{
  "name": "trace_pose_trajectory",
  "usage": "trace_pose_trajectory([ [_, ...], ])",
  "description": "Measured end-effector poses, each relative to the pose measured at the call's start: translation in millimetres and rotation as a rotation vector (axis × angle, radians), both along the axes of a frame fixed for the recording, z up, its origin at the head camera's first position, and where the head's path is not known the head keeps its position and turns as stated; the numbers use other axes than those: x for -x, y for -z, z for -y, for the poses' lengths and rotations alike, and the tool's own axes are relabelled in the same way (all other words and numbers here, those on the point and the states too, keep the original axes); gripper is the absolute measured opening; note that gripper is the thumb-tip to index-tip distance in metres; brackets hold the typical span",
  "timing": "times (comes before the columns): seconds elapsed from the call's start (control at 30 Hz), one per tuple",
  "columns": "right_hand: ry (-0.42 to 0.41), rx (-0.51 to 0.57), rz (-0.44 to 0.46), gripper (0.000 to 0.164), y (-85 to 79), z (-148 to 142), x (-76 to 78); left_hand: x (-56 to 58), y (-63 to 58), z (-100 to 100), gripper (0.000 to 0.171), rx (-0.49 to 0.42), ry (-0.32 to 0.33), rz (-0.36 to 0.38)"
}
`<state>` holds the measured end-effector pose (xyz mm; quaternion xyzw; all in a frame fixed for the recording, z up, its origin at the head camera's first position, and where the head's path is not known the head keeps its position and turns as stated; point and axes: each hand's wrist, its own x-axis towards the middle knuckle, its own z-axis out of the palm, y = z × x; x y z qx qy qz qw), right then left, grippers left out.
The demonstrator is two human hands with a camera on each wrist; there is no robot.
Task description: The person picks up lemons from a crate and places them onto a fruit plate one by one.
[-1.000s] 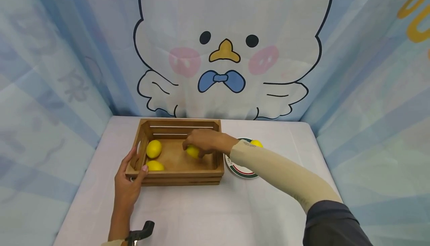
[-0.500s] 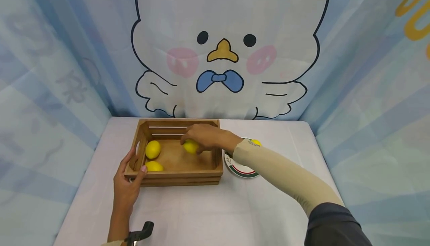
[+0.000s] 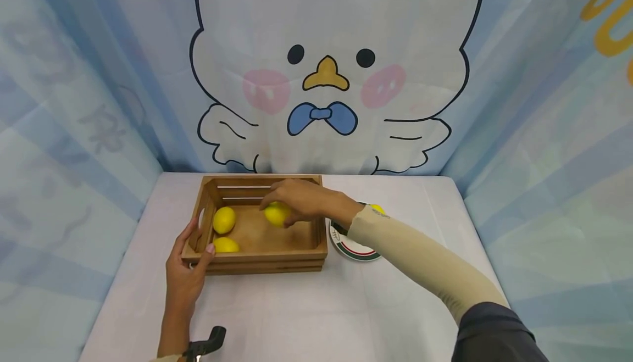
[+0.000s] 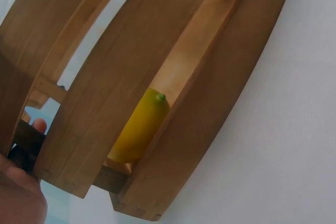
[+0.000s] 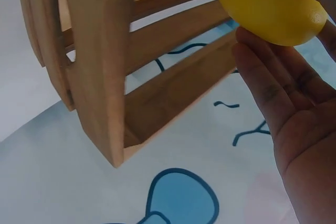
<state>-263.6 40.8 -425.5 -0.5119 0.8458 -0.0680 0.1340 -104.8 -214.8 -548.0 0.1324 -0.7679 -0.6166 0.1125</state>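
Gripping a lemon (image 3: 277, 215) in the right hand (image 3: 304, 197), around mid-crate (image 3: 264, 263) in head view; can't tell height off the floor. Holding the crate's near left corner with the left hand (image 3: 185, 277), with thumb over the front rim. Can see a second lemon (image 3: 225, 220) and third lemon (image 3: 227, 244) inside, at the left end. Also got a plate (image 3: 357, 252) just right of the crate, partly under the right sleeve (image 3: 415, 255).
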Motion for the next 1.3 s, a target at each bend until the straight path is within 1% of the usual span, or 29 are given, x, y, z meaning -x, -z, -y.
trace_pose_trajectory([
  [0.13,-0.003,0.011,-0.036,0.061,-7.6,-2,-4.2,-0.2,0.6,-1,0.067,0.001,-0.001,-0.004],
  [0.3,0.002,0.031,-0.048,0.060,-13.1,-6,-8.7,-1.4,-0.3,-2,0.067,0.008,-0.004,-0.015],
  [0.4,0.014,0.054,-0.030,0.059,-15.4,-9,-10.4,-1.3,-1.0,-3,0.068,0.003,0.001,-0.018],
  [0.57,0.060,0.127,0.047,0.059,-18.6,-18,-10.5,0.0,-0.3,-4,0.068,0.007,0.007,-0.012],
  [0.67,0.073,0.180,0.084,0.058,-21.2,-23,-9.1,-0.2,-0.5,-3,0.068,0.017,0.001,-0.002],
  [0.77,0.077,0.213,0.091,0.058,-23.4,-26,-7.7,-0.7,-0.8,-2,0.068,0.019,-0.004,-0.001],
  [0.9,0.090,0.222,0.085,0.059,-25.0,-30,-6.5,-0.8,-1.4,-2,0.068,0.020,-0.002,-0.006],
  [1.0,0.113,0.237,0.109,0.059,-26.4,-34,-6.0,-0.5,-0.9,-2,0.068,0.023,-0.002,0.000],
  [1.13,0.133,0.291,0.152,0.059,-27.2,-38,-4.7,-0.2,0.4,-3,0.067,0.026,-0.010,0.010],
  [1.3,0.136,0.340,0.165,0.058,-28.9,-42,-3.8,-0.8,0.2,-2,0.066,0.018,-0.013,0.008],
])
